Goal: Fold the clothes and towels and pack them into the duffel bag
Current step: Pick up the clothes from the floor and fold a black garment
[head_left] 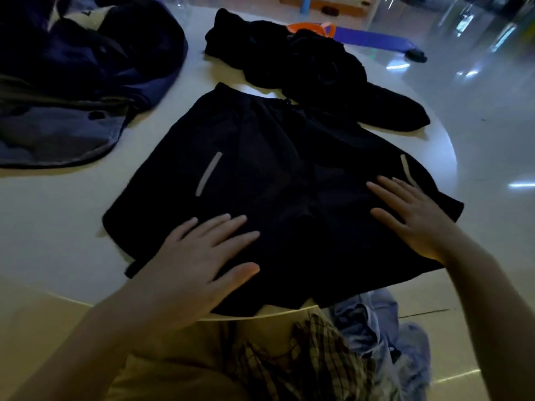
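Black shorts point(269, 180) spread flat in the middle of the frame on the white surface point(58, 221), waistband toward the top, leg hems toward the bottom and hanging just over the near edge. Two pale reflective stripes show on them — one left of centre, one far right. The left hand point(199, 256) lies flat on the lower left leg, fingers straight and fanned wide, holding nothing. The right hand point(417, 215) presses the right leg, fingers straight and spread too, palm down on the cloth. Just above the shorts, touching the waistband, sits a crumpled heap of black clothing point(304, 62). In the upper left of the frame, the dark blue duffel bag point(95, 62) lies on the surface, mouth open, fabric inside. At the bottom, below the surface's edge — a checked garment point(307, 360) and pale blue cloth point(385, 331) bunched together.
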`<action>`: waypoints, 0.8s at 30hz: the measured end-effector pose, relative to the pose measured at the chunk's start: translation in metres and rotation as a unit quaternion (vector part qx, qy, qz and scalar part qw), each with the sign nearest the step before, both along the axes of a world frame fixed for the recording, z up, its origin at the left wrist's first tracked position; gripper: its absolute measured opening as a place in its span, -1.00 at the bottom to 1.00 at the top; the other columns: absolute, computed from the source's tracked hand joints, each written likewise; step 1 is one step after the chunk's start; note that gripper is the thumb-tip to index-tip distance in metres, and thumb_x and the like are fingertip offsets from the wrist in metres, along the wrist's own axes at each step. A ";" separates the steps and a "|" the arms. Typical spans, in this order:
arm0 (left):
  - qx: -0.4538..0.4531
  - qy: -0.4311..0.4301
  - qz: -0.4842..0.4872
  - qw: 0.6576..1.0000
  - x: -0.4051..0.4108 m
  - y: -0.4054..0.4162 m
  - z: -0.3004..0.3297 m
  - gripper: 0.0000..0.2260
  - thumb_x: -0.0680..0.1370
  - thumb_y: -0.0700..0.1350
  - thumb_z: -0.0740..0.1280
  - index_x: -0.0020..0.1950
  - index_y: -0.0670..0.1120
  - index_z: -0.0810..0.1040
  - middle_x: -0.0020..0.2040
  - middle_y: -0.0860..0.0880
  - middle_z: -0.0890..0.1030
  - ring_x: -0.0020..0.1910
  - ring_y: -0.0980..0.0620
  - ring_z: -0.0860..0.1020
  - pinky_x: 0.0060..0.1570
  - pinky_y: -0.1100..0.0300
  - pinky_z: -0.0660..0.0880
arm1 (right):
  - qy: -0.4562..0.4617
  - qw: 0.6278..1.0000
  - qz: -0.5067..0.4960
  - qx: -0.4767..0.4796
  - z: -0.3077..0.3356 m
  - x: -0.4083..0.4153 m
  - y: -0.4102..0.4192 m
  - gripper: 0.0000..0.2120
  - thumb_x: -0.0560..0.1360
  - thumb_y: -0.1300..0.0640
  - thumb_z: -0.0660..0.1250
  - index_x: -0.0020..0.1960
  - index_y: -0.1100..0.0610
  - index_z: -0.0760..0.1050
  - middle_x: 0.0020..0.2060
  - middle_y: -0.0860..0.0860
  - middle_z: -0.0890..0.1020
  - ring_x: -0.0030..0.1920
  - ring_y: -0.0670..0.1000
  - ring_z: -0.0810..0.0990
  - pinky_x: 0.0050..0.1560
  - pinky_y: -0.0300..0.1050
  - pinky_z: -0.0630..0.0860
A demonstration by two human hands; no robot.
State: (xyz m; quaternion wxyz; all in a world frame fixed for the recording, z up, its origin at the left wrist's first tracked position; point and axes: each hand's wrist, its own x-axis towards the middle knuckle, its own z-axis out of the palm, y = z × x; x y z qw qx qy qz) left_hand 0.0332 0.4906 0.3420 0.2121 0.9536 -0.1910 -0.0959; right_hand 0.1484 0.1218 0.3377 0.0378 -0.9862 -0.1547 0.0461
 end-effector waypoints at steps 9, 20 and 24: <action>-0.036 -0.150 0.021 0.988 0.001 0.048 -0.015 -0.44 0.50 0.41 0.04 0.32 0.13 0.47 0.37 0.11 0.42 0.43 0.12 0.26 0.38 -0.26 0.10 | -0.156 0.946 0.113 0.260 0.027 -0.087 0.080 -0.70 0.56 0.00 0.16 0.18 0.09 0.54 0.23 0.08 0.50 0.27 0.07 0.47 0.26 -0.12 0.39; -0.033 -0.202 0.087 0.975 0.006 0.055 -0.016 -0.51 0.53 0.25 0.11 0.24 -0.03 0.58 0.28 -0.01 0.55 0.19 0.00 0.52 0.21 -0.14 0.44 | -0.197 0.955 -0.028 0.219 -0.001 -0.129 0.127 -0.59 0.46 -0.05 0.22 0.24 0.11 0.46 -0.06 -0.03 0.59 -0.09 -0.01 0.58 0.00 0.00 0.47; -0.072 -0.220 0.128 0.964 0.007 0.048 -0.013 -0.55 0.55 0.19 0.11 0.11 -0.06 0.65 0.16 0.00 0.62 0.06 -0.02 0.60 0.07 -0.03 0.51 | -0.189 0.958 -0.080 0.200 0.000 -0.120 0.141 -0.51 0.41 -0.17 0.28 0.22 0.11 0.44 -0.15 -0.03 0.58 -0.18 0.02 0.55 -0.07 0.01 0.41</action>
